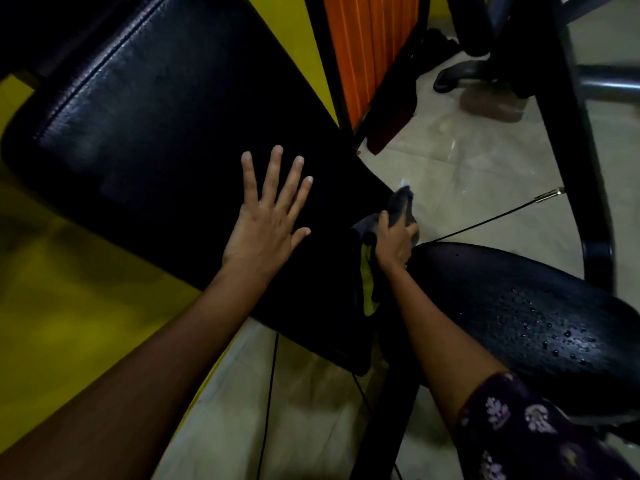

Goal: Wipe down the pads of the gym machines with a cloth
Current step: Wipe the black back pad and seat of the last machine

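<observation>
Tiled floor [485, 161] | two pads: back pad [156, 116], seat pad [536, 306] | left hand [266, 220] flat, fingers spread | right hand [394, 240] gripping one cloth [398, 206]

The back pad [166, 109] fills the upper left, and the left hand [266, 220] lies flat on its lower part. A narrow gap runs between this pad and the seat pad [540, 313]; the right hand [394, 240] and the cloth [370, 265] it grips take up that gap. Bare floor [460, 188] opens beyond the gap, crossed by a thin cable [485, 221]. A black frame post [571, 116] bounds it on the right, an orange panel [367, 46] behind.
</observation>
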